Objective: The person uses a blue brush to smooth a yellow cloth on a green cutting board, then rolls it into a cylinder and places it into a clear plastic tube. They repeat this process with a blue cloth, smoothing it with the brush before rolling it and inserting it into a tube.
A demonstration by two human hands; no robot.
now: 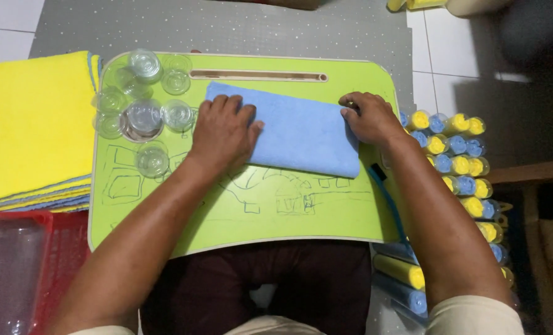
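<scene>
A folded blue cloth (pixel 295 130) lies flat on a lime-green lap table (pixel 258 211). My left hand (pixel 222 130) presses palm-down on the cloth's left end, fingers slightly spread. At the cloth's right end my right hand (pixel 368 118) rests on the edge with the fingers curled over it. Whether the right hand pinches the cloth or only presses it is unclear. The table top bears drawn line sketches below the cloth.
Several clear plastic cups and lids (pixel 141 111) cluster on the table's left corner. A stack of yellow and blue cloths (pixel 31 130) lies to the left, a red basket (pixel 16 267) below it. Rolled yellow and blue cloths in clear tubes (pixel 459 167) crowd the right.
</scene>
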